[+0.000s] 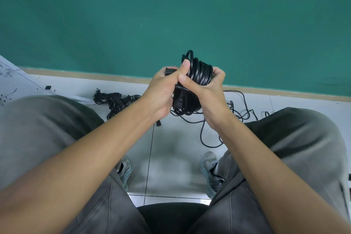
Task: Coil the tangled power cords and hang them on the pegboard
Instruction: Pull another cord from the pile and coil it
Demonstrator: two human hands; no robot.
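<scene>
A black power cord wound into a tight coil (199,71) is held up in front of me, above the floor. My right hand (206,89) grips the coil from the right, fingers curled round its loops. My left hand (163,93) holds the cord's black plug end (169,71) against the coil's left side, thumb pressed on the loops. A second plug (180,100) hangs under the coil between my palms. A tangled black cord bundle (115,100) lies on the floor to the left. A loose black cord (237,114) sprawls on the floor to the right.
I sit with my knees apart over a light tiled floor (174,148). A green wall (171,15) with a tan baseboard rises ahead. A white pegboard panel (13,81) lies at the far left. My shoes (209,159) rest on the tiles below.
</scene>
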